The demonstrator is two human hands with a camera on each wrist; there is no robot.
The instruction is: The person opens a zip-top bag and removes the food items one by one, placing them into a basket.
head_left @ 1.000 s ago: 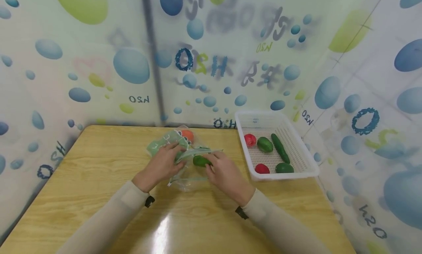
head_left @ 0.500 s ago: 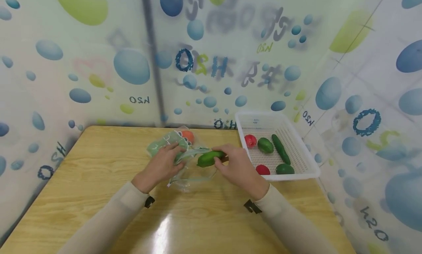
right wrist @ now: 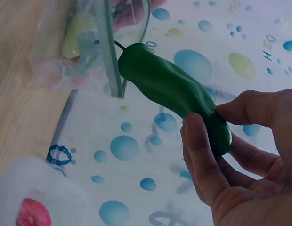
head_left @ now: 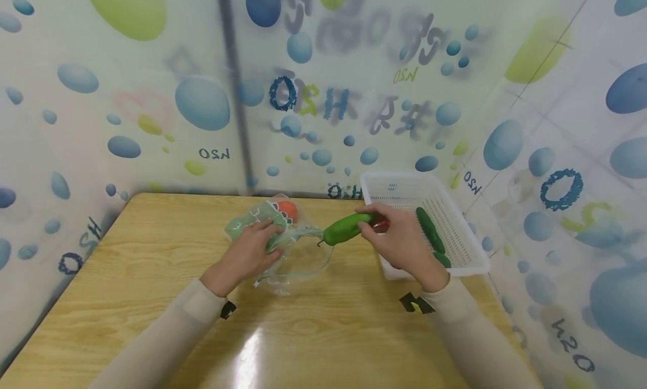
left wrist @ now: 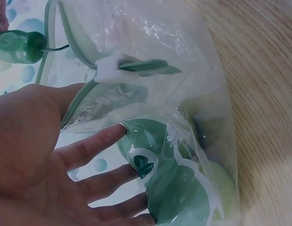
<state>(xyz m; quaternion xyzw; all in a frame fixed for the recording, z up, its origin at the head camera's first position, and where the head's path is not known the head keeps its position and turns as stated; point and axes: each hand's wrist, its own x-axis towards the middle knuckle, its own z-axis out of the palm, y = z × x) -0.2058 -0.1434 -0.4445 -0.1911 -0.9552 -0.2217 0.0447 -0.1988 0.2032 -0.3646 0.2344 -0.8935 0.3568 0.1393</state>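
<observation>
A long green pepper (head_left: pixel 349 228) with a thin stem is pinched between the thumb and fingers of my right hand (head_left: pixel 399 240), held above the table by the bag's mouth. In the right wrist view the pepper (right wrist: pixel 169 84) points its stem end at the bag's zip edge. My left hand (head_left: pixel 247 251) rests on a clear zip bag (head_left: pixel 298 271) with a green print. Seen from the left wrist, its spread fingers (left wrist: pixel 106 183) touch the printed film, while the thumb tip is hidden behind the bag's lip. An orange-red round thing (head_left: pixel 288 210) shows inside the bag.
A white perforated plastic basket (head_left: pixel 475 260) stands at the right of the wooden table (head_left: pixel 167 232). In it lie a cucumber (head_left: pixel 431 230) and a dark green oval vegetable (head_left: pixel 442 260). A red round thing (right wrist: pixel 35 214) shows there too. Patterned curtains hang behind and beside.
The right hand has drawn the pepper out from the bag's mouth, moving right and up towards the basket. The left hand has stayed on the bag.
</observation>
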